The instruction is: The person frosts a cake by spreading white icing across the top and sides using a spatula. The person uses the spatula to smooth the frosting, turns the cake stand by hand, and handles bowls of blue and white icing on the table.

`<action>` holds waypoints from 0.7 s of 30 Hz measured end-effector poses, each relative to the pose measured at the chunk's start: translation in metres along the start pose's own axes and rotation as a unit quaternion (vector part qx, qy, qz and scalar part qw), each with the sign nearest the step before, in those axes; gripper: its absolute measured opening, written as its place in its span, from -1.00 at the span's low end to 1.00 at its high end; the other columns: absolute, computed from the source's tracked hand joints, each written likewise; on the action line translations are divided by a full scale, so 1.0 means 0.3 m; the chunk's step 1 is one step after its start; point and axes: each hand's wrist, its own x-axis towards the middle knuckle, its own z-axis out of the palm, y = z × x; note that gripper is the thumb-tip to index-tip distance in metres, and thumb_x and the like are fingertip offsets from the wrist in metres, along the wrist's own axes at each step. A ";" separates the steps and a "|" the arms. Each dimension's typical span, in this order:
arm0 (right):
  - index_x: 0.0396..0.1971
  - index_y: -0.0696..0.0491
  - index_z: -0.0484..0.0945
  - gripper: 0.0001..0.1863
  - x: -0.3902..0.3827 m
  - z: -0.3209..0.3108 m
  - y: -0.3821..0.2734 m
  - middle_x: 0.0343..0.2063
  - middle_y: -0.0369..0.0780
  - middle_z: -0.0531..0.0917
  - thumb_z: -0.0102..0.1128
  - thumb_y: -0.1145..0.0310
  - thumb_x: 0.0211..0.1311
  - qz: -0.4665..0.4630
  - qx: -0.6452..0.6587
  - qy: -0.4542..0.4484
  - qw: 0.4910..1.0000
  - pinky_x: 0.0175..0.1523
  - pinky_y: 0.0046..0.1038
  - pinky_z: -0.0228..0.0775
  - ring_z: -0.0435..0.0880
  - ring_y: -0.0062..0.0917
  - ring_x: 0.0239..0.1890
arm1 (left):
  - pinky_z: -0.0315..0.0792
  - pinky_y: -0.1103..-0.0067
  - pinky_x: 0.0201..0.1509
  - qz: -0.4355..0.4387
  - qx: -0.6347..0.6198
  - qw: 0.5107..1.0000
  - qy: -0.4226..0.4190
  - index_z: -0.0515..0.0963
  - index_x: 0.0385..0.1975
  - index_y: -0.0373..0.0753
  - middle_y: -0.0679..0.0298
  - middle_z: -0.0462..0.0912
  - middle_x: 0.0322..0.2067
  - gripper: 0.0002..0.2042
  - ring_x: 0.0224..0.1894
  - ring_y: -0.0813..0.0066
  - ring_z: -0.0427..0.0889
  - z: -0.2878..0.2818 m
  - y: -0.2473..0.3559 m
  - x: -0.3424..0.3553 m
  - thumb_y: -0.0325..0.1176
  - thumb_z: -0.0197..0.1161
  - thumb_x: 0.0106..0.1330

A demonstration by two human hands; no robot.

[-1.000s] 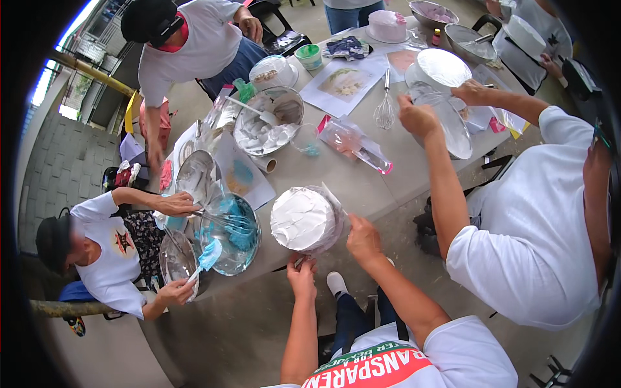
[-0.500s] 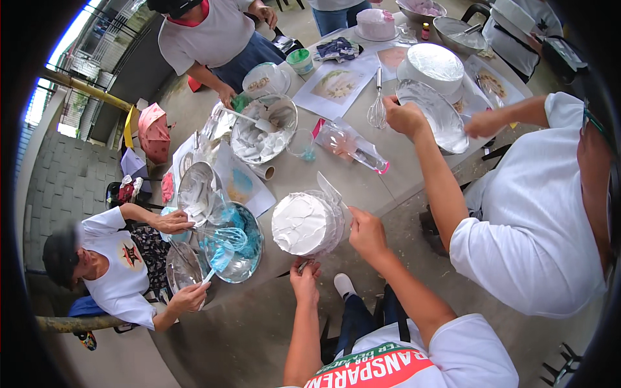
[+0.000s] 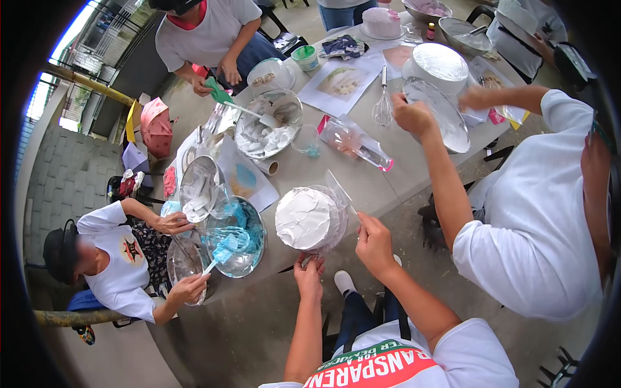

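Observation:
A round cake (image 3: 306, 218) covered in rough white icing stands near the table's front edge, with clear plastic showing along its right side. My left hand (image 3: 309, 274) is closed at the near edge of the cake's base; its fingertips are partly hidden under the rim. An icing spatula (image 3: 340, 190) with a flat pale blade stands upright along the cake's right side. Its handle end is in my right hand (image 3: 375, 247), which is closed around it. Whether the blade touches the icing, I cannot tell.
Left of the cake, a co-worker works over a bowl of blue icing (image 3: 248, 252) with a whisk (image 3: 234, 239). Behind stands a bowl of white icing (image 3: 294, 108). Another person tilts a metal bowl (image 3: 446, 119) at right. A piping bag (image 3: 356, 142) and a whisk (image 3: 383, 108) lie on the table.
The spatula and my right hand have shifted slightly right and toward me. The co-worker at far left now holds a green cloth-like thing up beside the white-icing bowl.

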 end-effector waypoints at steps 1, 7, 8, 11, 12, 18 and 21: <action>-0.05 0.18 0.58 -0.65 -0.016 0.015 0.038 -0.40 -0.06 0.62 0.01 0.60 0.14 0.000 -0.002 0.003 1.000 -0.20 -0.24 0.47 0.65 -0.17 -0.36 | 0.52 0.51 -0.21 -0.001 -0.005 1.000 0.000 0.20 0.19 -0.26 0.14 0.60 -0.11 -0.52 -0.18 0.34 0.66 0.003 -0.005 0.004 -0.52 0.19 0.30; -0.05 0.17 0.58 -0.63 -0.065 0.136 0.154 -0.40 -0.06 0.61 -0.02 0.61 0.12 0.074 -0.110 -0.031 0.991 -0.19 -0.20 0.45 0.63 -0.13 -0.31 | 0.54 0.44 -0.18 -0.018 -0.038 0.998 -0.044 0.26 0.11 -0.24 0.14 0.60 -0.12 -0.58 -0.19 0.29 0.67 -0.019 -0.013 0.024 -0.51 0.22 0.28; -0.01 0.18 0.55 -0.60 -0.067 0.146 0.144 -0.33 -0.02 0.61 0.01 0.60 0.10 0.096 -0.112 -0.060 0.987 -0.13 -0.15 0.45 0.62 -0.09 -0.24 | 0.54 0.44 -0.18 -0.022 -0.041 0.997 -0.053 0.26 0.11 -0.24 0.13 0.61 -0.11 -0.58 -0.19 0.29 0.67 -0.024 -0.012 0.024 -0.51 0.22 0.28; 0.04 0.18 0.51 -0.56 -0.089 0.152 0.081 -0.28 0.00 0.61 0.03 0.59 0.09 0.103 -0.106 -0.069 0.987 -0.10 -0.12 0.46 0.61 -0.06 -0.18 | 0.55 0.45 -0.19 -0.031 -0.017 0.997 -0.068 0.27 0.09 -0.26 0.12 0.61 -0.09 -0.59 -0.18 0.28 0.67 -0.026 -0.003 0.026 -0.51 0.23 0.27; 0.06 0.18 0.50 -0.55 -0.103 0.147 0.055 -0.30 -0.01 0.60 0.03 0.59 0.09 0.085 -0.096 -0.052 0.990 -0.12 -0.14 0.46 0.62 -0.07 -0.20 | 0.55 0.45 -0.19 -0.033 -0.015 0.997 -0.072 0.27 0.09 -0.26 0.12 0.61 -0.09 -0.59 -0.18 0.28 0.67 -0.030 -0.003 0.027 -0.51 0.23 0.27; -0.02 0.20 0.56 -0.63 -0.130 0.058 -0.178 -0.42 -0.03 0.60 -0.02 0.62 0.17 0.010 0.017 0.079 0.997 -0.26 -0.29 0.45 0.64 -0.23 -0.39 | 0.54 0.46 -0.19 -0.040 0.000 0.991 -0.129 0.25 0.09 -0.32 0.11 0.60 -0.09 -0.58 -0.16 0.27 0.67 -0.073 0.016 0.063 -0.51 0.22 0.28; -0.05 0.22 0.58 -0.65 -0.140 0.134 -0.011 -0.42 -0.01 0.63 -0.01 0.62 0.15 0.105 -0.028 0.071 0.992 -0.22 -0.26 0.47 0.65 -0.20 -0.36 | 0.54 0.44 -0.19 -0.048 0.022 0.989 -0.140 0.24 0.08 -0.33 0.09 0.59 -0.09 -0.59 -0.15 0.25 0.67 -0.062 0.041 0.065 -0.51 0.21 0.28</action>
